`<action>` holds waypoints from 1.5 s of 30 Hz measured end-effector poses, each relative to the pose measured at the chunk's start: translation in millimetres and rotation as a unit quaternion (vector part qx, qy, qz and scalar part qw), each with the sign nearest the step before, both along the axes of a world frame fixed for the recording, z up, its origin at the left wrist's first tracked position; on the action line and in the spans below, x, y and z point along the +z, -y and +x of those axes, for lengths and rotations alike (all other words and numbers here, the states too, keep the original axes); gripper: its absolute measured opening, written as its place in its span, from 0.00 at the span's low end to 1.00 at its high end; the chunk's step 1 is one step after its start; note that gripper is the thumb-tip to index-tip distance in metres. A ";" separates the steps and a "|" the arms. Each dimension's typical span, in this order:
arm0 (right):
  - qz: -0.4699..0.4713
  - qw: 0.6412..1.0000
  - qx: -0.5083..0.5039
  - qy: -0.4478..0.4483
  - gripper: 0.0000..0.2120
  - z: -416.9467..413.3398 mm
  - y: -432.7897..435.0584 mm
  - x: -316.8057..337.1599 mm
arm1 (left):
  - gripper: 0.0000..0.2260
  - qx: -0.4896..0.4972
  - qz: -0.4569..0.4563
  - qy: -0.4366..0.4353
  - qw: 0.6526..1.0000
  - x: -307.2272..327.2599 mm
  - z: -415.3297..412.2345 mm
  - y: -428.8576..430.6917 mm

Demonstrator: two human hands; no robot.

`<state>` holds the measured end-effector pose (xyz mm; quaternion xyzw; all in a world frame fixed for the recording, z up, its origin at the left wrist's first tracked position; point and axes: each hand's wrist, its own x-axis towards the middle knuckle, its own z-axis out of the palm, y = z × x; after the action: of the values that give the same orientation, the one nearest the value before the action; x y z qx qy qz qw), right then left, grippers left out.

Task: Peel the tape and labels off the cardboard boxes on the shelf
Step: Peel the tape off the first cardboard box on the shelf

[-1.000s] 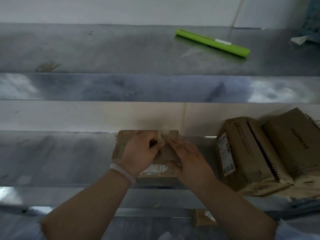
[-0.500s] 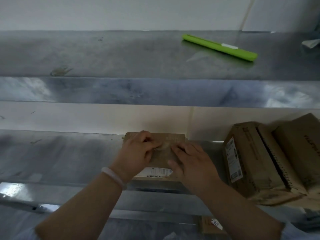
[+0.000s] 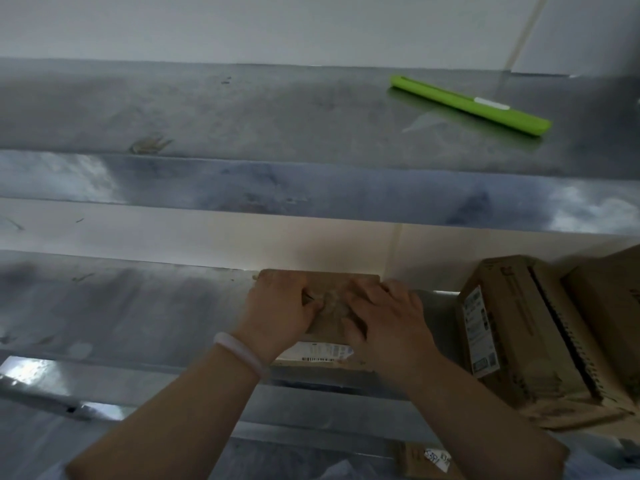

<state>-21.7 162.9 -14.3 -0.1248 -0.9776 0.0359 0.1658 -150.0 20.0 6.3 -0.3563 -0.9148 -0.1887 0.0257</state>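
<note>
From the head camera I see the box (image 3: 329, 329) on the lower shelf (image 3: 138, 306), at its middle. The left hand (image 3: 277, 313) curls its fingers, pinching a crumpled tape (image 3: 330, 303) on the box top. The right hand (image 3: 388, 317) presses flat beside it. A label (image 3: 322, 351) is on the near face.

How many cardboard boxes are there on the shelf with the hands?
3. One flat box lies under the left hand and right hand; a labelled box stands at the right; another box sits beside it at the frame's edge. More may be hidden off-frame.
</note>
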 end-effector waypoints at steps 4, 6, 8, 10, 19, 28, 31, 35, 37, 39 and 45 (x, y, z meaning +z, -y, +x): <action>-0.005 1.000 -0.008 0.012 0.24 -1.0 0.5 -2.8 | 0.08 0.046 0.064 0.036 0.996 6.9 -3.1 8.5; -0.008 1.000 -0.012 0.010 0.24 -0.9 1.4 -2.5 | 0.06 0.104 0.136 0.071 0.983 10.0 -12.9 18.5; -0.011 1.000 -0.018 0.014 0.24 -2.0 3.7 -1.5 | 0.06 0.133 0.180 0.050 0.973 9.4 -17.3 28.9; -0.008 0.999 -0.025 0.023 0.24 -3.6 6.0 -1.2 | 0.05 0.091 0.185 -0.023 0.978 6.7 -15.5 36.2; 0.011 0.999 -0.032 0.029 0.24 -2.5 11.4 1.0 | 0.08 -0.051 0.163 0.003 0.985 0.8 5.5 24.5; -0.025 0.997 0.069 -0.033 0.23 -11.8 12.7 -10.2 | 0.08 -0.009 0.068 -0.018 0.997 -8.0 -2.2 15.3; -0.005 0.996 0.078 -0.038 0.23 -12.6 12.0 -11.1 | 0.05 -0.015 0.056 -0.024 0.998 -3.4 -5.6 19.2; -0.009 0.997 0.075 -0.024 0.23 -12.6 11.1 -8.7 | 0.03 0.005 0.078 -0.012 0.997 1.9 -9.9 27.5; -0.021 0.996 0.078 -0.026 0.23 -13.2 11.3 -8.9 | 0.03 0.017 0.102 -0.034 0.994 -1.1 -13.2 35.4; -0.027 0.996 0.078 -0.022 0.23 -13.3 11.4 -9.1 | 0.02 0.021 0.116 -0.080 0.990 -3.8 -18.6 45.6; -0.035 0.997 0.069 0.009 0.23 -13.7 12.2 -8.8 | 0.07 -0.019 0.046 -0.198 0.979 -0.8 -25.9 61.1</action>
<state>-35.4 150.7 -23.1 -0.0636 -0.9835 0.0806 0.1493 -176.0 -41.1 5.6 -0.4021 -0.8751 -0.1570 0.2187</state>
